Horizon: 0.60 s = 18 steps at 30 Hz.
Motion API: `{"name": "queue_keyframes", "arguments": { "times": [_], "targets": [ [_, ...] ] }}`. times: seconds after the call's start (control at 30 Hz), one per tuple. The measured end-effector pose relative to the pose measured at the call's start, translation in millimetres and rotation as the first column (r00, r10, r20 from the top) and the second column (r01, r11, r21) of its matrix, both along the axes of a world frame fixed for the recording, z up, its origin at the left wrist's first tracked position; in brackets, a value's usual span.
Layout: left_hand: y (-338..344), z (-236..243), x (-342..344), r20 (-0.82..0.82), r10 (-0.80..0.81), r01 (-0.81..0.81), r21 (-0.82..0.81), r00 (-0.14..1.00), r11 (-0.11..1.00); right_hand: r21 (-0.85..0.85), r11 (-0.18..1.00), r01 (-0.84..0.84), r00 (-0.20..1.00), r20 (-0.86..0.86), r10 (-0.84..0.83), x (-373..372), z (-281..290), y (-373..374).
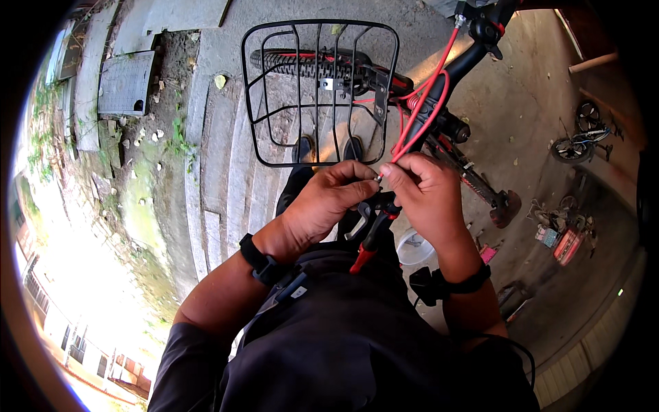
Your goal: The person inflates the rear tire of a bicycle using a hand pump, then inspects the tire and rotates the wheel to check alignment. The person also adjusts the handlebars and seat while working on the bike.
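Note:
Near the bicycle's brake lever, my left hand pinches a small metal fitting at the end of a red cable. My right hand, beside it, grips the red cable between thumb and fingers, close to that fitting. The cable loops up along the black handlebar. The lever sits next to a grip with red parts, below my hands. Beyond my hands is a black wire basket on the bicycle, with a front tyre seen through it. My fingertips partly hide the fitting.
My shoes stand on concrete under the basket. Weathered slabs and small plants lie to the left. A white bucket is behind my right hand. A small bicycle and a red wheeled item are at the right.

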<state>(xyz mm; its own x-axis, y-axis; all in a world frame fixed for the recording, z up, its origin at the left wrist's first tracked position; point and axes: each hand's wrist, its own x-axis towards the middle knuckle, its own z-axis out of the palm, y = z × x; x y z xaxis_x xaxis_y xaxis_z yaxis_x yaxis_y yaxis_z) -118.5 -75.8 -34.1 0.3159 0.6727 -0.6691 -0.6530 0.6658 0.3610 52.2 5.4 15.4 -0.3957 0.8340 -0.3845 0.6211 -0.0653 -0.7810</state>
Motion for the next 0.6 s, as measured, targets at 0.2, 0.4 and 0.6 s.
{"name": "queue_keyframes", "arguments": {
  "times": [0.2,0.4,0.6],
  "targets": [
    [0,6,1,-0.082,-0.040,0.043,0.030,0.996,0.999,0.099,0.995,0.021,0.997,-0.082,-0.012,-1,-8,-4],
    [-3,4,3,-0.100,-0.030,0.036,0.055,0.994,0.998,0.065,0.990,0.127,0.987,-0.111,-0.119,-4,-10,-8],
    [-6,2,6,-0.140,-0.002,0.018,0.113,0.990,0.993,0.163,0.986,0.034,0.993,-0.113,-0.016,-2,-15,-6]
  ]
}}
